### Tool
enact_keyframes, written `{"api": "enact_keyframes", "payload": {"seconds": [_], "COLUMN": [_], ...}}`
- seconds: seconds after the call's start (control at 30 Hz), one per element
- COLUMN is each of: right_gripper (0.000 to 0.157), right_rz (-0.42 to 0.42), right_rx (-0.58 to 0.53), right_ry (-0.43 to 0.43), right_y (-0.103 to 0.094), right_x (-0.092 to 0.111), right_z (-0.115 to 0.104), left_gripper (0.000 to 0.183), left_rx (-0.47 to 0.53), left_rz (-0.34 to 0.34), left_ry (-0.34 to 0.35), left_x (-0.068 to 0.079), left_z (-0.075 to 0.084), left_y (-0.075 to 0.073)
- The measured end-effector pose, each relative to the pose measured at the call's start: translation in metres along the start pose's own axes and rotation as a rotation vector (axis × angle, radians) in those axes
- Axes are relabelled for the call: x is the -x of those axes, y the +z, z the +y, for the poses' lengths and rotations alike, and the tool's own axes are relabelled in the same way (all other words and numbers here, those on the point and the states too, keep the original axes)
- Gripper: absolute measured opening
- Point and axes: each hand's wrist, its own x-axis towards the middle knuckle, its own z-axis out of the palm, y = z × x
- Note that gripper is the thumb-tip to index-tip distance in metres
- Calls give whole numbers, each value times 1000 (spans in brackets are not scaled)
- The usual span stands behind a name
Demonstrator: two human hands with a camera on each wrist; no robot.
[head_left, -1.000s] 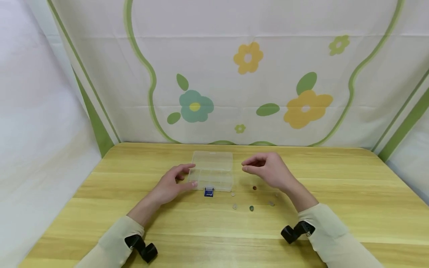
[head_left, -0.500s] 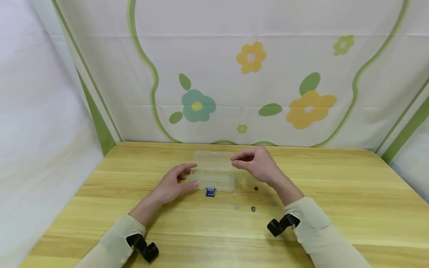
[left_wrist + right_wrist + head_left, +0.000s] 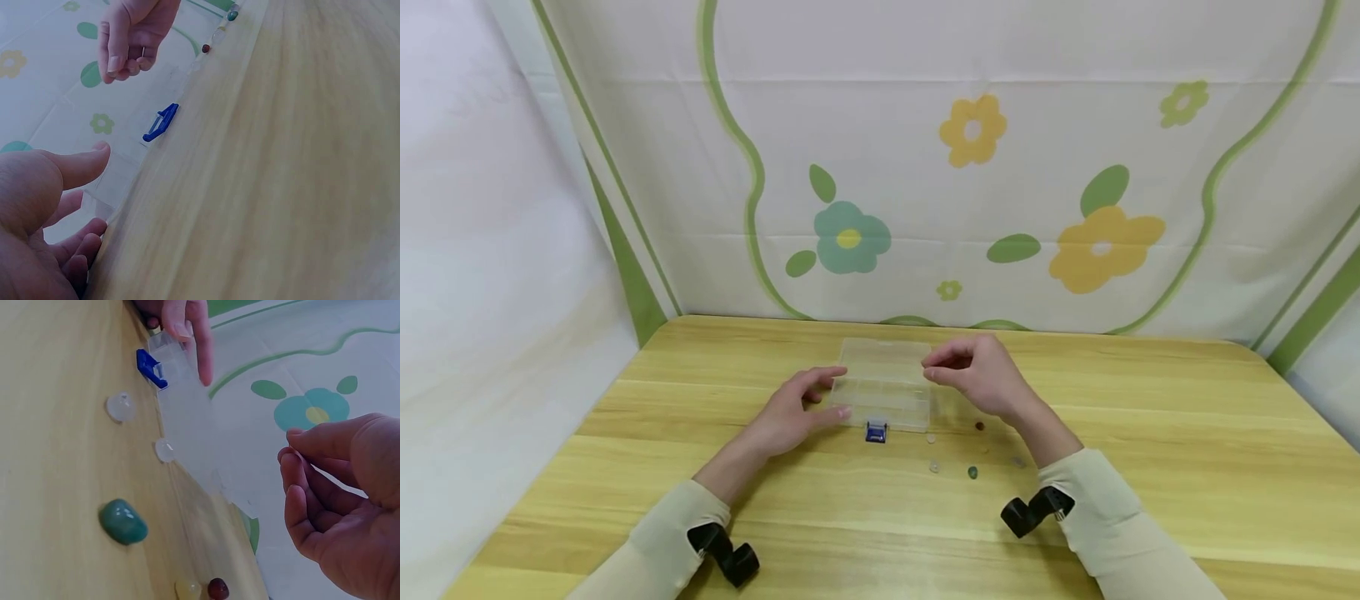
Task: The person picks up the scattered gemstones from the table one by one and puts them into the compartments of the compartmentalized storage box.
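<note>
A clear plastic box (image 3: 887,419) with several compartments lies on the table, its lid (image 3: 883,360) folded back and its blue latch (image 3: 876,432) at the front. My left hand (image 3: 793,412) is at the box's left end, thumb and index finger extended over its edge, the other fingers loosely bent beside it. Over the box's right edge hovers my right hand (image 3: 981,375), thumb and index fingertips pressed together. I cannot tell whether a small thing is hidden between them. Small polished stones lie right of the box: a green stone (image 3: 123,522), a dark red stone (image 3: 218,589) and pale ones.
Two whitish translucent stones, one near the latch (image 3: 120,407) and one by the box edge (image 3: 164,450), sit apart on the wooden table (image 3: 820,525). A yellowish stone (image 3: 187,589) is beside the red one. A flowered cloth (image 3: 910,167) hangs behind the table's far edge.
My right hand has moved left, from beside the box to over its right edge, fingertips still together. My left hand stays at the box's left end.
</note>
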Motion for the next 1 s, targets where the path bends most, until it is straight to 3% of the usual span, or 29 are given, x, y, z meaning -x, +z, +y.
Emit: {"api": "enact_keyframes", "payload": {"seconds": [0.5,1.0], "right_gripper": [11,7], "right_rz": [-51,-43], "right_rx": [41,81], "right_ry": [13,11], "right_y": [11,16], "right_x": [-1,-3], "right_z": [9,11], "left_gripper": [64,64], "left_rx": [-8,-14], "left_rz": [4,-3], "left_ry": [16,9], "left_x": [3,2], "left_z": [2,0], "left_y": [-2,-4]}}
